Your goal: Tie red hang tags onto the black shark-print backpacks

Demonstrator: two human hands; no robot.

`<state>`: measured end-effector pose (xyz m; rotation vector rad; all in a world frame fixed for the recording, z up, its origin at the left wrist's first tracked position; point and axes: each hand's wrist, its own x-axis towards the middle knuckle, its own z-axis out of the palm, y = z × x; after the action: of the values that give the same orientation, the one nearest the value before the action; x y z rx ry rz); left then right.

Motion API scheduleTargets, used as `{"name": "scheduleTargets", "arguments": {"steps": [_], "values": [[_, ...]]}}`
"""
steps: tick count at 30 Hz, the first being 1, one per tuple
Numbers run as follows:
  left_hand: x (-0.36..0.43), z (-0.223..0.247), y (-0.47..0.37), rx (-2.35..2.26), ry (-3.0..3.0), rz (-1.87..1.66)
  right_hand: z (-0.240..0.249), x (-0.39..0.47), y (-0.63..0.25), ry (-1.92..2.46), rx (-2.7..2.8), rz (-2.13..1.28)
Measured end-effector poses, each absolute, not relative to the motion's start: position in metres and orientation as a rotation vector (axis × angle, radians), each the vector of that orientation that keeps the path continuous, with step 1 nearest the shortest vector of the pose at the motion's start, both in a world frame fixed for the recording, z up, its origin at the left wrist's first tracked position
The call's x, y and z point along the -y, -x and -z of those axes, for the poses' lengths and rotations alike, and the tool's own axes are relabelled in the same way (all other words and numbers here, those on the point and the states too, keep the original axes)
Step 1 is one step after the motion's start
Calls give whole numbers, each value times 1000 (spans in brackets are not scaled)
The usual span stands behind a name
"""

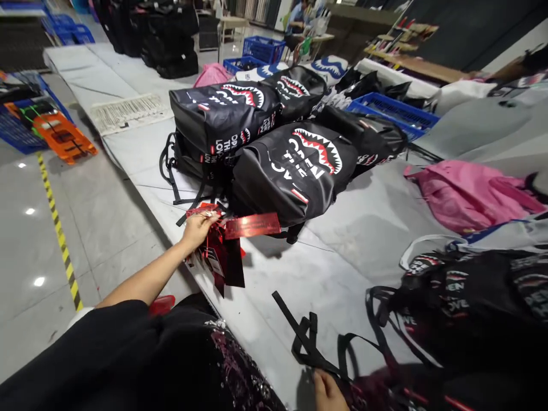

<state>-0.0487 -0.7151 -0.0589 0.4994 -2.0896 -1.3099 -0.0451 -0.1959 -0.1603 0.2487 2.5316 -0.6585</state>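
My left hand (198, 229) is closed on a bunch of red and black hang tags (231, 260), which dangle over the table's near edge. One long shiny red tag (252, 226) sticks out to the right. Just beyond it lies a black backpack (299, 171) with a shark-mouth print and white lettering. At the bottom edge, my right hand (329, 393) shows only in part, its fingers curled against a dark backpack (398, 388) at the lower right. A black strap (303, 345) from that side lies across the white table beside the hand.
More printed black backpacks (222, 125) stand on the long white table (274, 302). Pink bags (466, 194) and a blue crate (394, 117) lie to the right. Left, on the floor, is a blue basket (21, 134) with orange items. A person (296, 23) sits far back.
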Motion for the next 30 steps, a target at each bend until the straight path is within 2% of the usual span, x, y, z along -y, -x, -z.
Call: {"name": "scheduleTargets", "arguments": {"steps": [4,8,14,20,23,27,30], "values": [[754,12,30,1903,-610,1145,169,231,65,-54,-2537,744],[823,0,22,1890,-781,873,166,254,68,-100,-2535,848],[977,58,42,1757,-1272,585,177,312,81,-332,-2536,1038],[1096,107,93,1707,-1488,686,169,430,136,-49,-2475,869],[1132,121,131,1900,-1437,777,157,497,161,159,-2606,796],[1148,144,179,2191,-1342,891,149,592,197,655,-2815,613],[1140,154,194,2219,-1260,849,159,644,232,605,-2856,406]]}}
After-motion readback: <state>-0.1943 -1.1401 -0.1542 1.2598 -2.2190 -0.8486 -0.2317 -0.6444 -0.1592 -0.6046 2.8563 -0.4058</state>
